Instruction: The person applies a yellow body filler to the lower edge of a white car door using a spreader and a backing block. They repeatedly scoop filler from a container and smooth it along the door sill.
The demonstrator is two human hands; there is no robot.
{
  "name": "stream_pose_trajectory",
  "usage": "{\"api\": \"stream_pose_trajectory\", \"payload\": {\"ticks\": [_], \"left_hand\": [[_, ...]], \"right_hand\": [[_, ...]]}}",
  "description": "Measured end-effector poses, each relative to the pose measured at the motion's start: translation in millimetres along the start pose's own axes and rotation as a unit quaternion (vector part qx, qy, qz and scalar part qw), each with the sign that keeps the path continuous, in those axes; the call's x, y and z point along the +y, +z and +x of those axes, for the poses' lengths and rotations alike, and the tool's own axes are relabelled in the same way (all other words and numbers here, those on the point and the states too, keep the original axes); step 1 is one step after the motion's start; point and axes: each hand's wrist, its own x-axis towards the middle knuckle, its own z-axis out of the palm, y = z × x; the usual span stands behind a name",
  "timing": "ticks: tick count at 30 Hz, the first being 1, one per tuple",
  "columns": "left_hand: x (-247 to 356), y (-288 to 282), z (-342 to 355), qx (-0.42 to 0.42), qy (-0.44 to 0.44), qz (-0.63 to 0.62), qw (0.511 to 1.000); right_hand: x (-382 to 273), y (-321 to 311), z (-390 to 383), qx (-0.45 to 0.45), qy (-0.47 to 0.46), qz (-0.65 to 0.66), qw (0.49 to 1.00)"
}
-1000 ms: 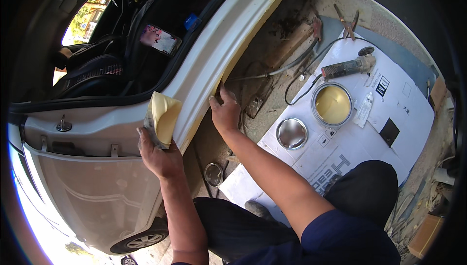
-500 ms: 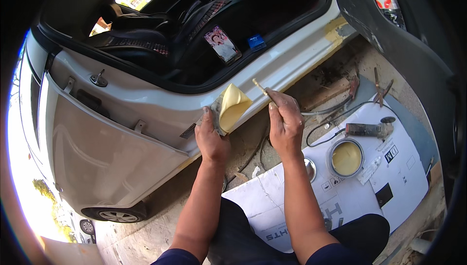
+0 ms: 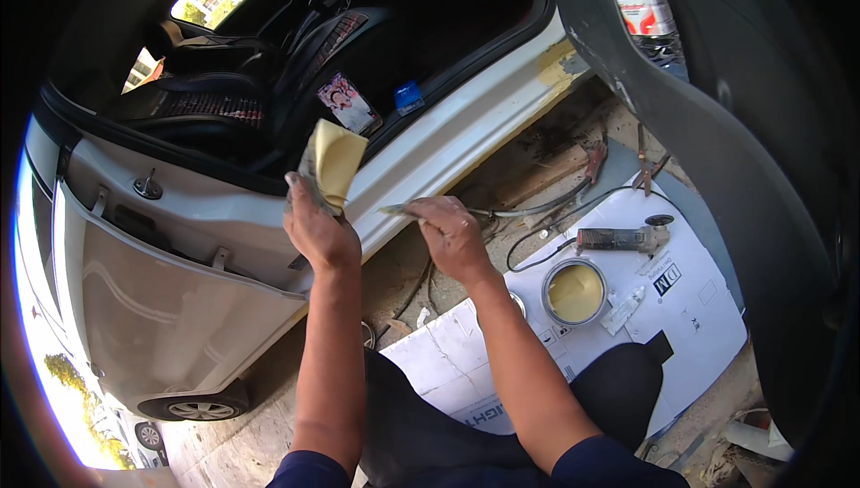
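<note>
My left hand [image 3: 322,230] is closed on a small, grey-smeared mixing board [image 3: 310,164], held upright by the car's door opening. A thick, folded lump of pale yellow putty [image 3: 341,164] clings to the board. In my right hand [image 3: 453,235] is a thin putty spreader [image 3: 394,210], seen nearly edge-on, its tip pointing left toward the board without touching it. Both hands hover in front of the white door sill [image 3: 430,164], which bears yellow putty [image 3: 554,71] at its far end. An opened tin [image 3: 546,286] of the same yellow putty stands right of my right forearm.
An angle grinder [image 3: 616,239] and a white tube [image 3: 623,309] lie on a flattened white carton [image 3: 694,345]. Cables and a clamp [image 3: 595,164] lie beneath the sill. The opened door [image 3: 708,139] holds a bottle [image 3: 647,18]. Inside the car are a picture-covered flat object [image 3: 348,103] and a blue packet [image 3: 408,98].
The spreader has gone from pointing up beside the board to lying nearly level, lower down. The view has shifted right, and both hands appear farther left.
</note>
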Motion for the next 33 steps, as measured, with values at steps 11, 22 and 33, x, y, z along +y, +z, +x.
{"api": "stream_pose_trajectory", "payload": {"ticks": [11, 22, 33], "left_hand": [[82.0, 116.9, -30.3, -0.089, -0.079, -0.114, 0.986], [-28.0, 139.2, 4.7, -0.176, -0.170, -0.209, 0.947], [-92.5, 157.6, 33.8, -0.181, -0.148, -0.136, 0.963]], "right_hand": [[161.9, -78.3, -39.0, 0.298, 0.454, 0.483, 0.687], [216.2, -61.7, 9.7, 0.372, 0.473, 0.390, 0.697], [230.6, -30.4, 36.7, 0.373, 0.500, 0.321, 0.713]]}}
